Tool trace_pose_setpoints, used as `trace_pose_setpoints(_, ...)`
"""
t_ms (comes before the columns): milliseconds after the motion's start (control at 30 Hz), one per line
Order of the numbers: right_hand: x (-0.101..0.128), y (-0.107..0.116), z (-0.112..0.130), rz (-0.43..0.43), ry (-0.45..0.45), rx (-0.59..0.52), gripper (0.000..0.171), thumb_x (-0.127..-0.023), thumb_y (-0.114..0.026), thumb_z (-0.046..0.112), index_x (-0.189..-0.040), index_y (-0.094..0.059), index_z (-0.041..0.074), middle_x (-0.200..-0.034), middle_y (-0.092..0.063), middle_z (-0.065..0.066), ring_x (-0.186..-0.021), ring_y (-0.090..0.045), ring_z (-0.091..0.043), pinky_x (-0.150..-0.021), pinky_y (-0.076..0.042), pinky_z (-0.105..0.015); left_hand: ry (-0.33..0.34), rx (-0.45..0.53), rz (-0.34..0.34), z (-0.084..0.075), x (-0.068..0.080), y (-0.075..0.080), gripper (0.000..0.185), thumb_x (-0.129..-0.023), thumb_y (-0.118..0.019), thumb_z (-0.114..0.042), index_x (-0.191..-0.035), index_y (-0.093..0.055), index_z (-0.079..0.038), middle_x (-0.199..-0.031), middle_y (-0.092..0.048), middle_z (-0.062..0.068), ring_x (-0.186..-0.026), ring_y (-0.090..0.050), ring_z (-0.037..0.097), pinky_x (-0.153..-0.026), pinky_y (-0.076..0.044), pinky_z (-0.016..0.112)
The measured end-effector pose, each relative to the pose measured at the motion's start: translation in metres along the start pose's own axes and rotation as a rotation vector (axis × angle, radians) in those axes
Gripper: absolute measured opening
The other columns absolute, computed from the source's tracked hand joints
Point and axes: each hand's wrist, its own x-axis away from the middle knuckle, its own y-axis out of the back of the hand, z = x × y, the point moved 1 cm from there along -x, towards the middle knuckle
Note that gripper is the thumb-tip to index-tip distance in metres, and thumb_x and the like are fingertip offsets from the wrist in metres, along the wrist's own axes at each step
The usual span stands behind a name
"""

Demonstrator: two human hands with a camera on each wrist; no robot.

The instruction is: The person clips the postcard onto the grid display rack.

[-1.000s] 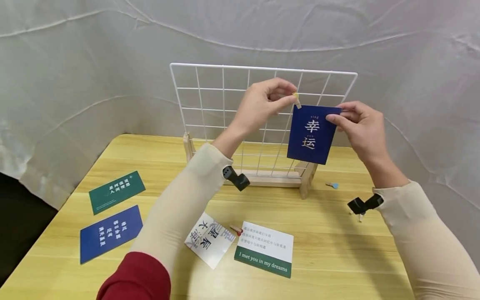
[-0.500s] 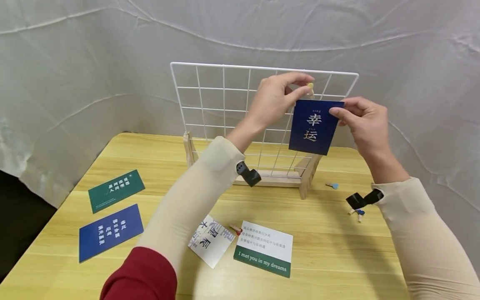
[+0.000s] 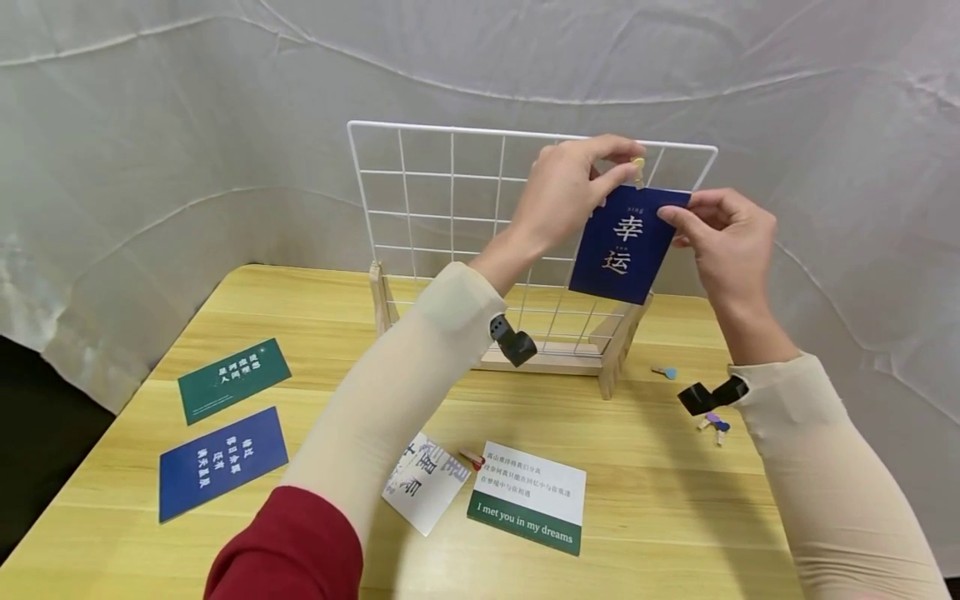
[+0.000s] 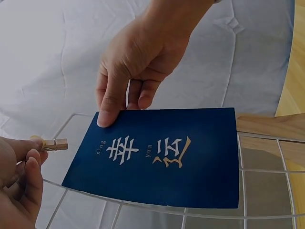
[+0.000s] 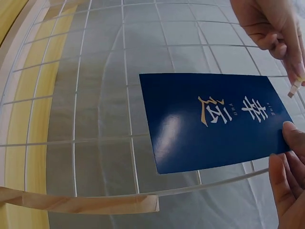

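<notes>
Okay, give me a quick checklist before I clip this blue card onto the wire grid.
1. Card held: ok. The right hand pinches the top corner of the blue card.
2. Clip in hand: ok. The left hand pinches the small wooden clip.
3. Clip on the card: not ok. In the left wrist view the clip sits beside the card's edge, apart from it.
4. Card against the wire grid: ok, it lies over the upper right squares.
5. Card level: not ok, it hangs tilted.
6. Clip mouth open: cannot tell, too small.
</notes>
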Motion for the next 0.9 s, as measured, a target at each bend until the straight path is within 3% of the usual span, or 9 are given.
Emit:
trace_pose_setpoints(133,0.000,0.000,-0.002,-0.030,0.020,0.101,0.026,-0.074,-0.085,0.010,-0.090,-0.072,-0.004,-0.075,-0.069,-0.001,-0.060,-0.063,-0.012,-0.057,-0.053,-0.018,-0.002,-0.009,0.001,-0.001,-0.003,-0.001,0.031,-0.097,-0.060,-0.032,-0.125,-0.067,-0.020,-0.119,-0.067,-0.011,-0.081,-0.064,0.003,-0.075,-0.046,0.015)
trace_pose_setpoints(267,-0.002,0.000,-0.003,-0.035,0.032,0.130,0.027,-0.076,-0.084,0.013,-0.095,-0.074,-0.004,-0.078,-0.071,0.001,-0.062,-0.064,-0.012,-0.059,-0.054,-0.018,-0.008,-0.049,-0.001,-0.002,-0.008,-0.002,0.030,-0.097,-0.060,-0.032,-0.125,-0.067,-0.022,-0.120,-0.067,-0.012,-0.084,-0.063,0.002,-0.077,-0.045,0.014)
trace_pose_setpoints(500,-0.002,0.000,-0.007,-0.050,0.034,0.154,0.028,-0.077,-0.083,0.014,-0.097,-0.074,-0.002,-0.079,-0.070,0.002,-0.064,-0.065,-0.012,-0.061,-0.054,-0.018,-0.008,-0.130,-0.004,-0.004,-0.015,-0.004,0.029,-0.096,-0.060,-0.032,-0.123,-0.068,-0.023,-0.121,-0.066,-0.013,-0.108,-0.060,-0.001,-0.089,-0.041,0.012)
trace_pose_setpoints(900,-0.002,-0.002,-0.010,-0.098,0.097,0.136,0.028,-0.076,-0.084,0.014,-0.094,-0.072,-0.003,-0.076,-0.068,-0.001,-0.060,-0.062,-0.012,-0.060,-0.053,-0.019,-0.012,-0.354,-0.002,-0.009,-0.015,-0.010,0.027,-0.100,-0.054,-0.035,-0.121,-0.069,-0.029,-0.117,-0.067,-0.017,-0.105,-0.062,0.001,-0.087,-0.046,0.021)
